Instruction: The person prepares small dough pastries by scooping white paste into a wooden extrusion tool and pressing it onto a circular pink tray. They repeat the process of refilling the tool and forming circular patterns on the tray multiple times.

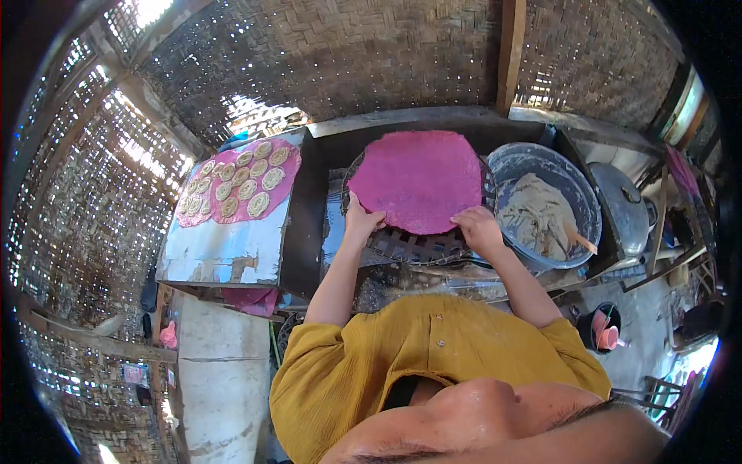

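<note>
A bright pink cloth (417, 179) lies spread over a dark openwork tray (421, 247), whose lattice shows below the cloth's near edge. My left hand (362, 223) grips the cloth at its near left corner, fingers closed on the edge. At the near right corner my right hand (478, 230) pinches the same cloth between thumb and fingers. Nothing lies on top of the pink cloth.
On the left, a second pink cloth with several round coiled dough pieces (247, 189) covers part of a pale board (224, 251). A large grey basin (512, 246) at right holds pale dough (537, 213) and a wooden paddle (580, 238). Beyond it stands a lidded metal pot (618, 197).
</note>
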